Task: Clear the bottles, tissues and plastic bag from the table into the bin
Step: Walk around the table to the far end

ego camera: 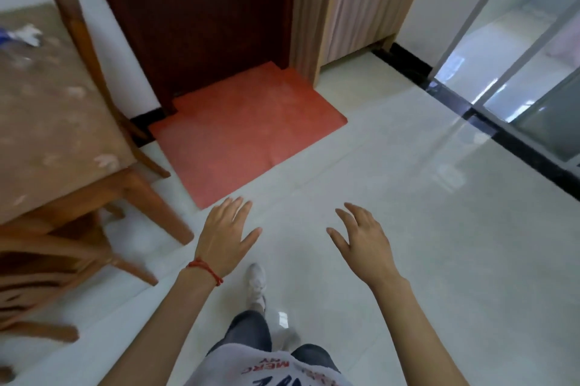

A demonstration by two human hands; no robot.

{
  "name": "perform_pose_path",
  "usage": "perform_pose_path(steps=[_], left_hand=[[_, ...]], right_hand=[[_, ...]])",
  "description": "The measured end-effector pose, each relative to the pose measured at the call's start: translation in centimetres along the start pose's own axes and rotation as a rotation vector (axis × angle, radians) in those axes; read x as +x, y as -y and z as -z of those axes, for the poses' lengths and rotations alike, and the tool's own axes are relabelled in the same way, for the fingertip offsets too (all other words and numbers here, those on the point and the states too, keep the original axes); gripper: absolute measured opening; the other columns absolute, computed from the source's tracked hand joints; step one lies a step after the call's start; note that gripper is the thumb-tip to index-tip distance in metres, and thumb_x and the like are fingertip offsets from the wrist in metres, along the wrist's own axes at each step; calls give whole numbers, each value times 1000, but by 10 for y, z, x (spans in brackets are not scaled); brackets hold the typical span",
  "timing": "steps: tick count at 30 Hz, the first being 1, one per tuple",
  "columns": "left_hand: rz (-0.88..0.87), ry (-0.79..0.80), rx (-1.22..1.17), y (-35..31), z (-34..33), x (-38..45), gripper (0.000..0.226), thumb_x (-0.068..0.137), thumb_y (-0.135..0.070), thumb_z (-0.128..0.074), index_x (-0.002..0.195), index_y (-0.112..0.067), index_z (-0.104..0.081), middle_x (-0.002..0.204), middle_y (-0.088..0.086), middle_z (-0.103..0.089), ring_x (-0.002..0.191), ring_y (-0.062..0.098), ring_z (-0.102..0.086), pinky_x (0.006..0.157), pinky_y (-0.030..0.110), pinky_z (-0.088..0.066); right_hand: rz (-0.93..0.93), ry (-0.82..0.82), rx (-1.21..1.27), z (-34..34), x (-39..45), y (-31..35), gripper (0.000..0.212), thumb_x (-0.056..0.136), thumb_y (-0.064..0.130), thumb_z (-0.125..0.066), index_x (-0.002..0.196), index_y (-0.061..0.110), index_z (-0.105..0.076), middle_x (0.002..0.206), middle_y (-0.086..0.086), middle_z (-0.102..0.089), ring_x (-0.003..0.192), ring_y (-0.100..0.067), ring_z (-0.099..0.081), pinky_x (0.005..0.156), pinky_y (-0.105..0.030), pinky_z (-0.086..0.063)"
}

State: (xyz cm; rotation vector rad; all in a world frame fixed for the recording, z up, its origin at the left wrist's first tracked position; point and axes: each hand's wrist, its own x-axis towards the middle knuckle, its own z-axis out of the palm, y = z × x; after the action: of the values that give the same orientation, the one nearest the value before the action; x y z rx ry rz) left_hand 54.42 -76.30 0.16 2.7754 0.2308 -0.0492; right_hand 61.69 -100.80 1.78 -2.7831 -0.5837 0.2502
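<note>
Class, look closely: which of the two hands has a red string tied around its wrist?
The left hand; its wrist carries the red string, while the right hand has a bare wrist.

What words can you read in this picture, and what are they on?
"MERC": red letters on the white shirt, seen upside down; the word may run on out of sight.
Smaller red letters above it: too blurred to read.
Big dark letters at the bottom edge of the shirt: cut off, unreadable.
Nothing else carries readable text.

At the left edge of the frame, the table (47,121) is running out of view, and the blue and white litter (23,35) on it at upper left is blurring too much to identify; the bin is lying outside the frame
</note>
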Motion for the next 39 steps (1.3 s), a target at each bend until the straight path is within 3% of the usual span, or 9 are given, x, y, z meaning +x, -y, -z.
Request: perform_pose_path(steps=[7, 12, 21, 27, 33, 39], left_hand=[[117, -48, -21, 52, 22, 52, 86, 84, -65, -10, 128, -1, -49, 132, 22, -51, 126, 38, -42, 104, 49, -33], [194, -72, -44, 94, 40, 109, 67, 84, -49, -32, 127, -1, -49, 131, 22, -52, 125, 38, -43, 103, 49, -35], [317, -91, -70, 165, 69, 203, 64, 85, -49, -41, 126, -1, -49, 131, 22, -51, 126, 39, -42, 102, 50, -36], [374, -76, -68, 200, 77, 280, 90, 83, -68, -6, 130, -2, -45, 135, 20, -48, 130, 36, -37, 107, 48, -32], [426, -88, -48, 229, 99, 372, 94, 82, -68, -1, 129, 0, -46, 134, 21, -48, 129, 36, -39, 106, 48, -31], [490, -141, -36, 266, 134, 442, 96, 81, -69, 1, 129, 0, -45, 134, 20, -48, 128, 36, -39, 107, 48, -29]], right_hand=[[183, 52, -28, -7, 104, 41, 49, 94, 42, -43, 133, 12, -45, 145, -9, -40, 134, -23, -34, 108, -36, -30], [262, 61, -41, -8, 186, 70, 48, 94, 41, -44, 132, 11, -46, 143, -8, -42, 134, -23, -35, 107, -36, -32], [337, 91, -30, -9, 313, 119, 47, 93, 41, -47, 129, 12, -49, 140, -8, -46, 130, -25, -39, 104, -37, -35], [406, 134, -10, -10, 416, 139, 45, 92, 37, -50, 129, 12, -49, 139, -7, -46, 129, -25, -40, 104, -40, -36], [489, 128, 3, 3, 537, 163, 43, 90, 32, -54, 126, 8, -52, 136, -10, -49, 126, -27, -44, 99, -43, -39], [562, 183, -15, 13, 634, 201, 48, 92, 39, -48, 133, 15, -45, 144, -7, -42, 133, -25, -37, 106, -44, -34]])
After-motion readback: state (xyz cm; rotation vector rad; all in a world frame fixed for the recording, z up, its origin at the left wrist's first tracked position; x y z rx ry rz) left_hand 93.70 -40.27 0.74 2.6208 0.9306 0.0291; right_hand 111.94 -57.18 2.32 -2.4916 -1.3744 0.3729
